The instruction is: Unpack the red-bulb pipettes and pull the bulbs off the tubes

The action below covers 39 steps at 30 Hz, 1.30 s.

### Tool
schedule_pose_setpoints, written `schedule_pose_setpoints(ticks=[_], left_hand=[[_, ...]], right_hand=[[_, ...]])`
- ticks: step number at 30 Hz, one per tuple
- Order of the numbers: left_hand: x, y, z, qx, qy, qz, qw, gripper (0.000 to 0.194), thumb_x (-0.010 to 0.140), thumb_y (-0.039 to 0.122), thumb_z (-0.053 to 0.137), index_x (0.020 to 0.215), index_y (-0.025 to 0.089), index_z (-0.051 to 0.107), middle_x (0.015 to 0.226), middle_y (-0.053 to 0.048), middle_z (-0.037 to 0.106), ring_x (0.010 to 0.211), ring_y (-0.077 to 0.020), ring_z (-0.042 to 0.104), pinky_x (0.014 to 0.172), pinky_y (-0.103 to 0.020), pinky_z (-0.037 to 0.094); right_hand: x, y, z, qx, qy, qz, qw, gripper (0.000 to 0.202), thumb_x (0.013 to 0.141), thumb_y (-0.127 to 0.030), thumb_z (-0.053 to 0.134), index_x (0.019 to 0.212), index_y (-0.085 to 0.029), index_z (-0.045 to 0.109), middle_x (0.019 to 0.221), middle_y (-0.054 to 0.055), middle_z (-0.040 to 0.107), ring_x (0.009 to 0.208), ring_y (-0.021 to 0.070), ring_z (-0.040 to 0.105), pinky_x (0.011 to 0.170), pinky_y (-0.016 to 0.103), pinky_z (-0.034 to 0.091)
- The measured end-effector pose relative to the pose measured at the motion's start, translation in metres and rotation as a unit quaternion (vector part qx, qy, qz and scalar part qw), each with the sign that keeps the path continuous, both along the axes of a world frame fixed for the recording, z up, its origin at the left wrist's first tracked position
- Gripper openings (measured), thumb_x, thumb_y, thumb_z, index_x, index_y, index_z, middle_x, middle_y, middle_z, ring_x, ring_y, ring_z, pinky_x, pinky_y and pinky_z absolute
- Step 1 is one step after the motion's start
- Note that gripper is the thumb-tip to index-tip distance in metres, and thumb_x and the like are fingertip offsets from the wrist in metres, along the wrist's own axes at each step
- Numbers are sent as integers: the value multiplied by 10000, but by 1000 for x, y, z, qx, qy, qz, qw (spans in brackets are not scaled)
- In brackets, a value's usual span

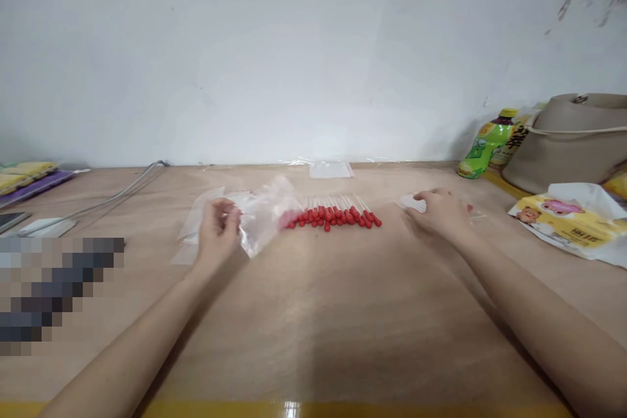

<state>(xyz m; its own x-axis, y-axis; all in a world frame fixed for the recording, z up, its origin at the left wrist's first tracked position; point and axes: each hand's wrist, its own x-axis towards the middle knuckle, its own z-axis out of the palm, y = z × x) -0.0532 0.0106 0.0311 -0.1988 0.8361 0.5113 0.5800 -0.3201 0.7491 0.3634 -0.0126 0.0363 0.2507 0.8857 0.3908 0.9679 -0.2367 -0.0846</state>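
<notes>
My left hand [218, 225] pinches a clear plastic bag [269, 209], which is blurred and stretches right over the end of a row of red-tipped sticks. These sticks [333, 214] have thin white stems and lie side by side, red ends toward me. To the right of the row, my right hand [441, 209] curls its thumb and fingers around the edge of a small white piece [410, 201], perhaps paper or card. More clear bags [189, 251] lie flat beneath and beside my left hand.
Another flat clear bag [330, 170] lies by the wall. On the right stand a green drink bottle [484, 144], a beige bag [568, 144] and a yellow-and-white wipes pack [573, 219]. A grey cable [117, 189] and yellow packets [29, 173] are on the left.
</notes>
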Motion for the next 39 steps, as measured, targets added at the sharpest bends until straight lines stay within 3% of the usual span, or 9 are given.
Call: schedule_pose_setpoints(ticks=[2,7,15,19,24,28,33,36,39], left_hand=[[-23,12,5,-60,62,97,992,264,862,306,333,1091,205,417,776,14,527,579,-85,507,559,-194,431],[-67,23,11,-143,145,172,964,261,774,206,429,977,160,586,679,-20,549,656,-175,535,673,-329,453],[-62,13,7,-149,288,210,922,311,714,368,542,928,162,633,1130,-151,485,1131,-397,365,918,-547,281],[-46,14,-2,-138,352,148,914,463,827,454,382,1201,208,500,1332,-127,368,1250,-295,301,1024,-474,190],[-40,23,-19,-233,403,49,884,575,826,586,281,1321,305,361,1412,-107,295,1301,-342,228,985,-564,197],[-48,32,-23,-251,420,21,872,595,822,615,256,1343,332,300,1443,-84,231,1318,-338,185,995,-568,168],[-50,31,-19,-220,417,22,882,553,843,579,258,1309,310,379,1412,-89,302,1308,-320,220,995,-557,186],[-42,21,-13,-120,423,61,896,475,858,504,303,1183,248,535,1328,-113,413,1283,-319,261,1008,-555,162],[-20,5,-5,13,385,28,923,386,854,443,375,1034,203,617,1207,-110,510,1200,-287,380,1023,-482,224]], right_hand=[[15,2,-2,-93,-24,-43,994,479,686,-509,557,958,-122,636,998,195,595,919,348,552,723,444,410],[15,1,-9,-165,-42,-25,985,299,720,-303,519,867,-75,646,871,211,639,787,304,615,617,357,437],[-6,-8,-8,-136,-50,-39,989,268,743,-143,437,908,-78,638,867,218,645,792,304,630,601,353,449],[-6,-9,-6,-124,-59,-42,990,255,722,-86,435,891,-104,624,844,196,647,774,288,629,573,326,436],[-11,-8,2,-6,-72,-31,997,299,767,-107,393,996,-101,584,849,185,643,758,287,617,604,351,433],[-40,-20,10,163,-39,140,976,387,810,-137,374,1176,-152,498,1101,129,602,953,242,583,788,343,454],[-99,-51,-1,226,-80,451,860,363,851,-102,339,1133,-181,553,1103,81,619,1053,198,554,910,343,447],[-128,-63,-16,235,-125,537,801,307,854,-82,370,1080,-108,576,1043,106,644,991,216,586,880,361,473],[-143,-66,-26,201,-109,562,795,291,848,-74,382,1062,-96,577,1002,107,657,947,206,605,847,350,490]])
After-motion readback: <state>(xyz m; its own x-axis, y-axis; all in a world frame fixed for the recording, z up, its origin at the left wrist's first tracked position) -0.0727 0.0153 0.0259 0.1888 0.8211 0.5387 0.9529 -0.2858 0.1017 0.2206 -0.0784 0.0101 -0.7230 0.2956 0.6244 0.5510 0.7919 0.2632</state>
